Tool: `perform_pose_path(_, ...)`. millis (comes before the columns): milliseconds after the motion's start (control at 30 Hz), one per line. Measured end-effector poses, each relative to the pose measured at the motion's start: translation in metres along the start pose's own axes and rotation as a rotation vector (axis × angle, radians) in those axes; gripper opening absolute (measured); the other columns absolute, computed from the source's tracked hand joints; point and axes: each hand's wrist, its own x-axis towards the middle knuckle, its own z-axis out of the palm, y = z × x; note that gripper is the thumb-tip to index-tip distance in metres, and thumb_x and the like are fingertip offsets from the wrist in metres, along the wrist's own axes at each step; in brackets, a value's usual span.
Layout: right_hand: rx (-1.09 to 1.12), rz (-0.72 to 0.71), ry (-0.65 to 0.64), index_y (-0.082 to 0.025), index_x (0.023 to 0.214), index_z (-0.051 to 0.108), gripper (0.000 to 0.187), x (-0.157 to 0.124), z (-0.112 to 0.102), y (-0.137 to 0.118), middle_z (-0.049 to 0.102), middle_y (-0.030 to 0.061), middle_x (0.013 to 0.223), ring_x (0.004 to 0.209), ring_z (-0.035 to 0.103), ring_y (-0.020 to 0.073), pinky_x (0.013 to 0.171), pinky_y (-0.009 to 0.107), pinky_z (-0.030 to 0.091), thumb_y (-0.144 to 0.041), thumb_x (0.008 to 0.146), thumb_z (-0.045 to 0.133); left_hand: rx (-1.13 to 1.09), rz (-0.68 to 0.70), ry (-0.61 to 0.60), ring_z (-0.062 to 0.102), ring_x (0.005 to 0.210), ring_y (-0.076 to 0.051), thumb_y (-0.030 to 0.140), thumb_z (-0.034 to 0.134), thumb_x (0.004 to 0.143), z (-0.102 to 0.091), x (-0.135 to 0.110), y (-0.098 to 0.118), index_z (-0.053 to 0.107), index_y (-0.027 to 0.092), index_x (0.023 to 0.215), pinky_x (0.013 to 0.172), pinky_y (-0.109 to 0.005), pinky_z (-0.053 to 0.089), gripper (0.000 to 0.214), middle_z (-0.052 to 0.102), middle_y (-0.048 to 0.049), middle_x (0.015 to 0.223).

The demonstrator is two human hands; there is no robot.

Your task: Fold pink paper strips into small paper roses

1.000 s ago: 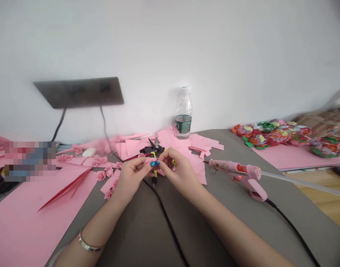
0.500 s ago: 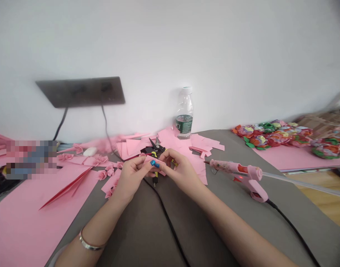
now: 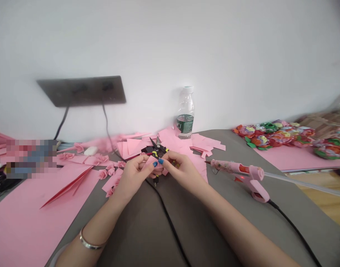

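A small piece of pink paper (image 3: 151, 161) is pinched between my two hands at the middle of the table. My left hand (image 3: 136, 176) grips it from the left, thumb on top and fingers curled beneath. From the other side, my right hand (image 3: 181, 168) holds its right edge with thumb and fingers closed; part of the paper is hidden there. Just behind the hands lie black scissors (image 3: 158, 147) and a yellow-and-black tool, partly covered by my fingers. Small pink paper roses (image 3: 102, 174) lie to the left of my left hand.
A pink glue gun (image 3: 250, 176) with a clear stick rests at right, its cord running forward. Behind are pink paper pieces (image 3: 170, 139) and a plastic bottle (image 3: 185, 115). Pink sheets (image 3: 28, 222) cover the left. Colourful paper flowers (image 3: 278, 135) lie at far right. A black cable (image 3: 168, 220) crosses the front.
My thumbs have shifted slightly to the right and come closer together on the pink paper, which is now tilted more steeply. The whole view has moved a little.
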Motion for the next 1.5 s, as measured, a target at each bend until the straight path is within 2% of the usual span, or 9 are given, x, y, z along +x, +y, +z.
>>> perform_pose_path(200,0.155,0.052,-0.085,-0.017,0.078,0.057,0.026,0.002,0.002,0.007,0.055,-0.001,0.069,0.063,0.049,0.0126,0.06,0.026,0.038,-0.041,0.088,0.057,-0.03,0.011,-0.005,0.072,0.065,-0.017,0.046,0.062,0.087,0.002,0.0,-0.001,0.06,0.016,0.095,0.062,-0.027,0.059,0.031,0.075,-0.006,0.074)
perform_pose_path(500,0.301,0.082,-0.122,-0.019,0.072,0.049,0.023,0.003,0.002,0.006,0.05,-0.0031,0.065,0.061,0.047,0.0122,0.059,0.026,0.036,-0.037,0.084,0.059,0.115,0.122,-0.001,0.064,0.061,-0.012,0.039,0.057,0.091,-0.001,0.0,-0.003,0.061,0.017,0.081,0.057,-0.022,0.054,0.025,0.067,-0.0021,0.069)
perform_pose_path(600,0.317,0.107,-0.134,-0.019,0.071,0.048,0.024,0.003,0.002,0.007,0.05,-0.0033,0.065,0.061,0.047,0.0123,0.059,0.026,0.035,-0.037,0.084,0.059,0.114,0.146,0.028,0.065,0.067,-0.012,0.034,0.061,0.088,-0.001,-0.002,-0.001,0.058,0.019,0.093,0.06,-0.022,0.055,0.016,0.068,-0.002,0.081)
perform_pose_path(700,0.355,0.101,-0.111,-0.02,0.074,0.048,0.024,0.003,0.001,0.006,0.048,-0.004,0.064,0.061,0.047,0.0122,0.059,0.026,0.035,-0.039,0.086,0.057,0.17,0.229,0.088,0.066,0.088,-0.016,0.025,0.067,0.082,-0.002,-0.002,0.0,0.057,0.023,0.103,0.069,-0.023,0.057,0.024,0.068,-0.003,0.099)
perform_pose_path(767,0.358,0.09,-0.105,-0.02,0.074,0.048,0.024,0.003,0.001,0.004,0.049,-0.004,0.065,0.061,0.047,0.0121,0.059,0.026,0.035,-0.039,0.087,0.057,0.259,0.278,0.113,0.065,0.095,-0.017,0.022,0.067,0.08,-0.002,-0.002,0.001,0.061,0.023,0.097,0.073,-0.023,0.056,0.018,0.067,-0.0028,0.1)
perform_pose_path(867,0.342,0.082,-0.11,-0.02,0.075,0.05,0.025,0.003,0.0,0.003,0.05,-0.0033,0.066,0.062,0.048,0.0124,0.06,0.026,0.037,-0.04,0.087,0.057,0.298,0.297,0.123,0.065,0.09,-0.017,0.022,0.065,0.082,-0.003,-0.002,0.003,0.065,0.021,0.089,0.074,-0.023,0.057,0.007,0.067,-0.0027,0.092)
perform_pose_path(1100,0.337,0.055,-0.105,-0.019,0.076,0.052,0.028,0.002,0.003,0.0,0.053,-0.002,0.068,0.063,0.049,0.0126,0.06,0.026,0.039,-0.044,0.087,0.059,0.22,0.338,0.138,0.064,0.088,-0.018,0.028,0.065,0.085,-0.005,-0.003,0.0,0.068,0.021,0.09,0.069,-0.024,0.058,0.009,0.067,-0.0047,0.094)
perform_pose_path(1300,0.35,0.032,-0.099,-0.02,0.078,0.052,0.024,0.0,0.006,-0.003,0.049,-0.0029,0.07,0.064,0.046,0.012,0.061,0.026,0.038,-0.041,0.087,0.059,0.373,0.494,0.172,0.067,0.088,-0.017,0.025,0.063,0.087,-0.008,-0.005,0.0,0.072,0.022,0.087,0.071,-0.023,0.058,0.01,0.072,-0.0045,0.095)
perform_pose_path(1500,0.292,-0.014,-0.101,-0.02,0.076,0.049,0.026,-0.002,0.008,-0.003,0.044,-0.0034,0.07,0.064,0.043,0.0119,0.06,0.026,0.034,-0.041,0.09,0.057,0.366,0.442,0.275,0.067,0.077,-0.013,0.023,0.062,0.087,-0.002,-0.009,0.003,0.067,0.021,0.085,0.07,-0.02,0.056,0.005,0.071,-0.0007,0.084)
